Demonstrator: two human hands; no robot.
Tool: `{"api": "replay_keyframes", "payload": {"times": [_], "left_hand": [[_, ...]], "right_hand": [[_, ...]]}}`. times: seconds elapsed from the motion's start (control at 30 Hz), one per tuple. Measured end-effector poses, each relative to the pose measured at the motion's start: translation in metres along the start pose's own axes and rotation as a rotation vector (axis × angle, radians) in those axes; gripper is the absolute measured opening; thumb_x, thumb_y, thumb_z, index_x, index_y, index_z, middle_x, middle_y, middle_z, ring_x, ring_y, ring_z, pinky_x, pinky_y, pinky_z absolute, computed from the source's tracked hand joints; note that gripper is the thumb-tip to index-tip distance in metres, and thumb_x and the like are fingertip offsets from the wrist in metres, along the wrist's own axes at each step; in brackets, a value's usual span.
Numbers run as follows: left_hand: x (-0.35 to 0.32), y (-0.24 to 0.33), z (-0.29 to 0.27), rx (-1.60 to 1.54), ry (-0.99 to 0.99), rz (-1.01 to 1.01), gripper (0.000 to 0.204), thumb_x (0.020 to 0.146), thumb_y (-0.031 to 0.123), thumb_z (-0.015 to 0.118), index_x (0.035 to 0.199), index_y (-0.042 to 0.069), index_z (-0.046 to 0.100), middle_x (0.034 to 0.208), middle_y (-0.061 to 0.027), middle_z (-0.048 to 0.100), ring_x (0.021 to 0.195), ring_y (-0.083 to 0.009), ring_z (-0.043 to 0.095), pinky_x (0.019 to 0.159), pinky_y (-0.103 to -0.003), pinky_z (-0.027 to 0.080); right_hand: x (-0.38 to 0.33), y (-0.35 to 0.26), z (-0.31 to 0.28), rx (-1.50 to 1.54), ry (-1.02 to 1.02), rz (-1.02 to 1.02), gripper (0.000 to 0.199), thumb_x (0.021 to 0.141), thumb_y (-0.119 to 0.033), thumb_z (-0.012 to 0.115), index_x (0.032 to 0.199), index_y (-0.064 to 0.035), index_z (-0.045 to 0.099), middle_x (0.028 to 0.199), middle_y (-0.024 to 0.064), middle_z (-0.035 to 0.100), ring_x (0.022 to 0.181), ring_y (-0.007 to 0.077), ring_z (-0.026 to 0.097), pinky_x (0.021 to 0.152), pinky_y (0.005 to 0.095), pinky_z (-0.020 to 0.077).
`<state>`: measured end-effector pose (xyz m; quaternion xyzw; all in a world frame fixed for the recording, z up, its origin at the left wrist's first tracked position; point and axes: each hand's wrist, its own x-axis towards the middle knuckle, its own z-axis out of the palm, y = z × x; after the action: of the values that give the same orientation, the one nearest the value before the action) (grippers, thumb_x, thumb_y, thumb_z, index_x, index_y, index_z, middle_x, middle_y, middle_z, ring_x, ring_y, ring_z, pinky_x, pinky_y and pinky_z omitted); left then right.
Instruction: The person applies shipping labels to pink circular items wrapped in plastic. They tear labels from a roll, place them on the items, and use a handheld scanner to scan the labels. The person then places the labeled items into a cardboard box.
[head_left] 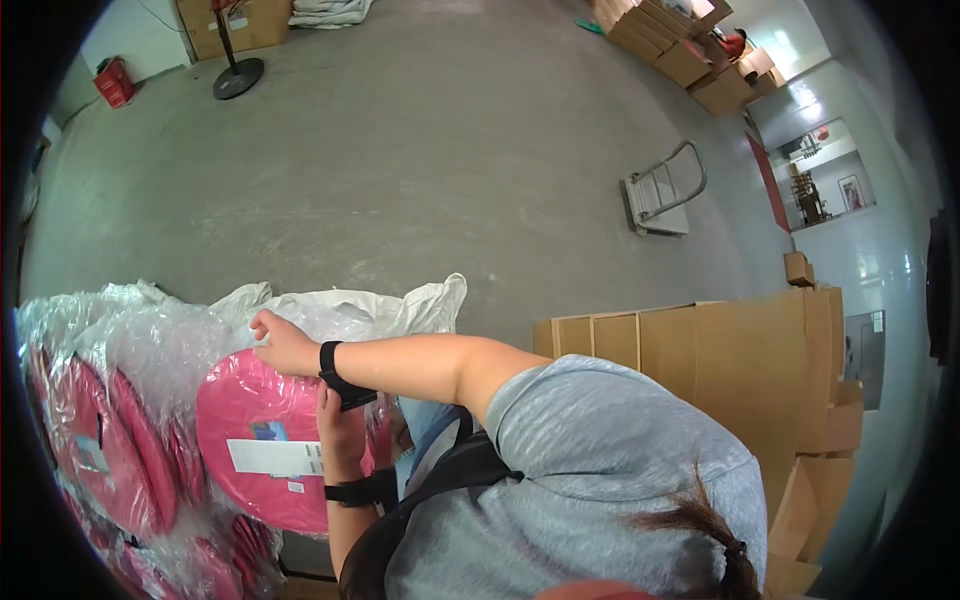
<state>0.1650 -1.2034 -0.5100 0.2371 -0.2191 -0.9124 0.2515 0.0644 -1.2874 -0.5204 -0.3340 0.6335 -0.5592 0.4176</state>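
A round pink flat item in clear plastic [225, 415], with a white label on its face, lies in front of me. My right hand [288, 345] is over its top edge, fingers loosely bent and apart, with nothing visible in them. A black wristband [350, 388] circles my right wrist. Just below, my left hand [342, 425] is raised over the pink item, its fingertips closed against the lower edge of that wristband. Another black band [362, 490] is on my left wrist. Part of the left fingers is hidden.
More wrapped pink items [100, 440] are piled at the left under loose clear plastic [150, 340]. Cardboard boxes [690, 350] stand to the right. A platform trolley [660, 195] is on the grey floor [430, 150]. A red bin [114, 82] and black-based stand [238, 78] are far left.
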Motion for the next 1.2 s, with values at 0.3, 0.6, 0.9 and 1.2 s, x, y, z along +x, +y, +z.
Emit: {"api": "replay_keyframes", "payload": {"times": [0.3, 0.6, 0.9, 1.2], "left_hand": [[0.003, -0.013, -0.009, -0.064, 0.174, -0.059, 0.034, 0.079, 0.002, 0.059, 0.108, -0.006, 0.045, 0.099, -0.0131, 0.056, 0.089, -0.0225, 0.058, 0.081, -0.035, 0.047], [-0.032, -0.008, -0.006, -0.194, 0.454, -0.067, 0.039, 0.076, 0.007, 0.065, 0.106, -0.003, 0.042, 0.095, -0.0129, 0.057, 0.085, -0.0231, 0.06, 0.08, -0.037, 0.048], [-0.058, -0.032, -0.067, -0.181, 0.496, 0.055, 0.043, 0.077, 0.008, 0.064, 0.115, 0.005, 0.043, 0.103, -0.0057, 0.054, 0.089, -0.0151, 0.055, 0.08, -0.031, 0.046], [-0.143, -0.115, -0.21, -0.63, 1.088, 0.139, 0.028, 0.084, 0.023, 0.055, 0.107, 0.01, 0.046, 0.096, -0.0048, 0.056, 0.087, -0.0165, 0.053, 0.076, -0.032, 0.042]], "right_hand": [[0.003, 0.036, -0.013, -0.276, -0.025, 0.01, 0.033, 0.075, -0.003, 0.054, 0.107, -0.003, 0.044, 0.083, 0.0097, 0.057, 0.066, 0.0165, 0.055, 0.06, 0.0295, 0.0463], [-0.011, 0.044, 0.026, -0.71, -0.76, -0.832, 0.039, 0.075, 0.002, 0.05, 0.113, -0.0062, 0.045, 0.086, 0.0099, 0.059, 0.076, 0.0251, 0.06, 0.065, 0.0318, 0.0483], [-0.031, 0.085, 0.078, 0.006, -0.715, 0.7, 0.025, 0.08, 0.002, 0.054, 0.104, 0.0009, 0.047, 0.087, 0.0103, 0.058, 0.074, 0.0179, 0.06, 0.064, 0.0266, 0.0525], [-0.044, 0.263, 0.129, -0.539, -0.846, 0.723, 0.029, 0.075, -0.004, 0.061, 0.102, 0.0031, 0.053, 0.077, 0.0066, 0.059, 0.062, 0.0137, 0.056, 0.051, 0.0249, 0.0447]]}}
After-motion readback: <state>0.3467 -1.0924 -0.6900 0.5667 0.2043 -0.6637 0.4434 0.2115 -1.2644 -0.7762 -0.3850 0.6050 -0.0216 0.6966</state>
